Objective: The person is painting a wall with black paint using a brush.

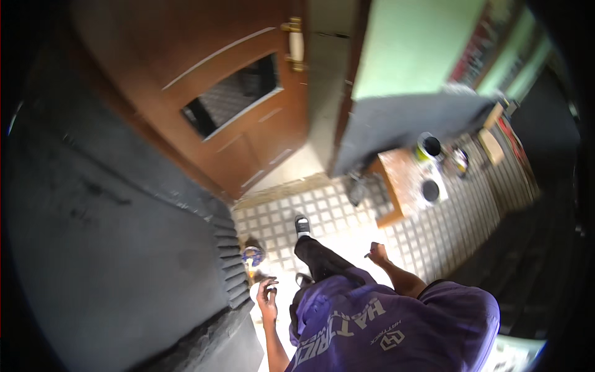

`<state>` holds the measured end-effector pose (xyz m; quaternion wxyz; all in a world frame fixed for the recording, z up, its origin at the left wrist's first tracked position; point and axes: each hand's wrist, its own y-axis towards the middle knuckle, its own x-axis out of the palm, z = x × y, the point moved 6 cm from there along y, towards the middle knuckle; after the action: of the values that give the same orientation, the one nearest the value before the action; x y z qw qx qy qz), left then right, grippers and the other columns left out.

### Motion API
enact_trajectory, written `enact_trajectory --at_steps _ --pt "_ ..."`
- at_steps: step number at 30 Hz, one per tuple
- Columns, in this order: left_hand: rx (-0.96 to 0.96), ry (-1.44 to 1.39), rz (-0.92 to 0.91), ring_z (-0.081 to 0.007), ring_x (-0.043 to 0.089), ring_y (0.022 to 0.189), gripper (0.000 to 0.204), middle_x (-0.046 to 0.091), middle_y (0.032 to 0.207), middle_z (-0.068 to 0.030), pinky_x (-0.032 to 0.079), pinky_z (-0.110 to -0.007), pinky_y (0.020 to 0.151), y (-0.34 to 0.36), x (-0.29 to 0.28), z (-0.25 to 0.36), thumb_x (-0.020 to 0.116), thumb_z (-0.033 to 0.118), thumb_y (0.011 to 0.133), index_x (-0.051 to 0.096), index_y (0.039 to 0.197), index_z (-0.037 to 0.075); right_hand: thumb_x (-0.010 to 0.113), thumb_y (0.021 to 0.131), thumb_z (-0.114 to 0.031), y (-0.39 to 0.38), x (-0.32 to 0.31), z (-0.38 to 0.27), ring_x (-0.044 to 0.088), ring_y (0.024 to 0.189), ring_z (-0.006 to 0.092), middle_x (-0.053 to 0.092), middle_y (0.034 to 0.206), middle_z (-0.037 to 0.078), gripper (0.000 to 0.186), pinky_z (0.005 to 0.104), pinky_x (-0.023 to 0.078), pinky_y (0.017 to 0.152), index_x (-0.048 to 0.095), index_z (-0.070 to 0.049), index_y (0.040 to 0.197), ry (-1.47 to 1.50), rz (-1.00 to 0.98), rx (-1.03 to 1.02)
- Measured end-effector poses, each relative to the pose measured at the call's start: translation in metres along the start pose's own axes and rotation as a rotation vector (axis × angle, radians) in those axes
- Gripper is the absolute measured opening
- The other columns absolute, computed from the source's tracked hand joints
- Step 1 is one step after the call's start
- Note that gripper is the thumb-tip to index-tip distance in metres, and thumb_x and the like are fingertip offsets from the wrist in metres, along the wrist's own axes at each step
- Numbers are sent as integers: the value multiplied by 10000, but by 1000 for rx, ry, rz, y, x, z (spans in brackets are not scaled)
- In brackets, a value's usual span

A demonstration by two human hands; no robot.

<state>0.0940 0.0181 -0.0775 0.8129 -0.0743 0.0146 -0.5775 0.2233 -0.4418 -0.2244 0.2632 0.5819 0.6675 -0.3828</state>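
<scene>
My left hand point(268, 294) hangs low at the left, fingers bent and apart, with nothing visible in them. Close to it on the floor, by the dark wall, stands a small purple-and-white container point(252, 256); a yellowish item and a white round thing point(254, 291) lie next to it, partly behind the hand. My right hand point(377, 253) is out at my right side with its fingers curled in; whether they hold anything is hidden. It touches no object I can see.
A brown door point(238, 142) with a glass pane stands ajar ahead. At right, a low wooden table point(403, 177) bears a bucket point(429, 146) and a dark round item point(430, 190). A dark bag-like thing point(356, 189) lies beside it. The dark wall point(142, 229) borders my left.
</scene>
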Motion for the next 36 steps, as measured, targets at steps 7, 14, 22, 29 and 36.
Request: enact_trajectory --at_steps 7,14,22,29,36 --pt "66 46 -422 -181 618 1035 359 618 1143 -100 451 -283 832 28 117 13 514 -87 832 556 1178 -1 649 748 -47 -232 -60 152 583 559 284 620 644 161 116 400 485 546 549 -16 700 77 259 752" --pt "131 7 -466 -175 620 1016 258 652 1097 -113 467 -270 817 37 234 22 499 36 921 553 1168 -15 746 702 -125 -276 -67 214 587 572 262 599 627 147 221 400 465 539 555 -18 732 219 442 791" --pt "49 55 -457 -196 642 918 203 614 1136 -110 472 -274 712 35 385 -15 513 97 934 565 1110 11 816 748 -227 -212 -160 291 647 738 347 657 785 218 343 430 498 649 565 5 766 223 449 675" --pt "-287 -408 -132 -181 604 1007 258 603 1168 -47 438 -296 795 44 546 -52 518 156 952 530 1201 88 785 764 -325 -194 -237 402 662 680 375 643 703 223 369 449 498 597 616 1 733 83 355 810" --pt "-270 -82 -552 -172 649 975 227 625 1116 -97 474 -251 746 62 652 -32 516 114 957 565 1156 17 800 748 -338 -158 -272 466 642 528 320 603 541 183 421 429 504 544 631 20 606 30 278 845"
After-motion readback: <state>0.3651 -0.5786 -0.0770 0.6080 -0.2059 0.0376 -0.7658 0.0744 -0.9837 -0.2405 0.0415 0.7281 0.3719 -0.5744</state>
